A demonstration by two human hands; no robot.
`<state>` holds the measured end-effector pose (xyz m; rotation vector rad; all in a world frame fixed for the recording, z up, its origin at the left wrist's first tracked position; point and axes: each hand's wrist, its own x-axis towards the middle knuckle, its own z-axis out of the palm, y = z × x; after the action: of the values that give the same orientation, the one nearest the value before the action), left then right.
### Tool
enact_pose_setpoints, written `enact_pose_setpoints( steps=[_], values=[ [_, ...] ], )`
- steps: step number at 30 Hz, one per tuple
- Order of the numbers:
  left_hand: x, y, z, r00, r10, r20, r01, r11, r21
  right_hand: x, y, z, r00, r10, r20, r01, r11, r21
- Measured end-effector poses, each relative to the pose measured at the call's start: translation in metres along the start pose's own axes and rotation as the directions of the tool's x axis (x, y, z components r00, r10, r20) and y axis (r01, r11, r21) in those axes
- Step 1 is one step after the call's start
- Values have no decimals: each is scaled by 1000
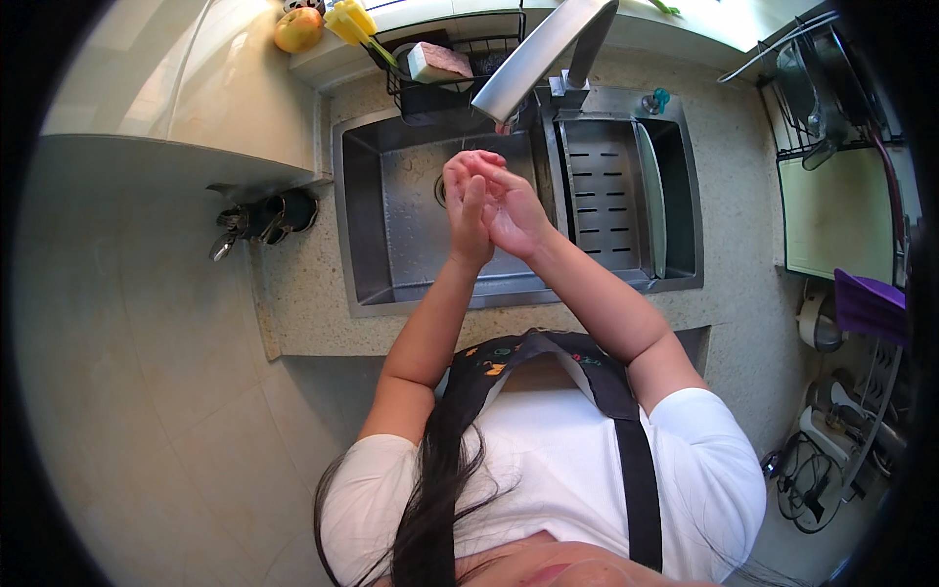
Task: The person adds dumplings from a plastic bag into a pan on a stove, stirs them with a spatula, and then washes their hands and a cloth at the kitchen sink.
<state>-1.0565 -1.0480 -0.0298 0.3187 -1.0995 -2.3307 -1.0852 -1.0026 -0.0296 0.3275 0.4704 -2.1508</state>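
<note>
My left hand and my right hand are cupped together above the left basin of a stainless steel sink. Palms face inward and touch, with the fingers overlapping at the far end. Both hands look wet, with shine on the right palm, and no object shows in them. Just beyond the fingertips hangs the spout of a metal faucet. Whether water is running is hard to tell. Behind the hands, the drain is partly hidden, and droplets cover the basin floor.
A slotted metal drain tray and a pale board sit in the right basin. Behind the sink, a black wire rack holds a sponge. A cutlery holder stands left; a dish rack with a light green cutting board stands right.
</note>
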Motion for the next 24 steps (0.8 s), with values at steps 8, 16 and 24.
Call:
enact_pose_setpoints(
  steps=[8,16,24],
  values=[
    [40,-15,-22,866,-499,-32,472,837,-276,5,5,-67,953,-278,120,294,752,-590],
    [54,-58,-71,834,-524,-173,524,850,-46,26,-72,-82,672,-716,189,220,-51,-974],
    [40,-61,-62,857,-516,-13,512,853,-101,41,-92,-81,565,-816,119,32,-122,-992]
  ],
)
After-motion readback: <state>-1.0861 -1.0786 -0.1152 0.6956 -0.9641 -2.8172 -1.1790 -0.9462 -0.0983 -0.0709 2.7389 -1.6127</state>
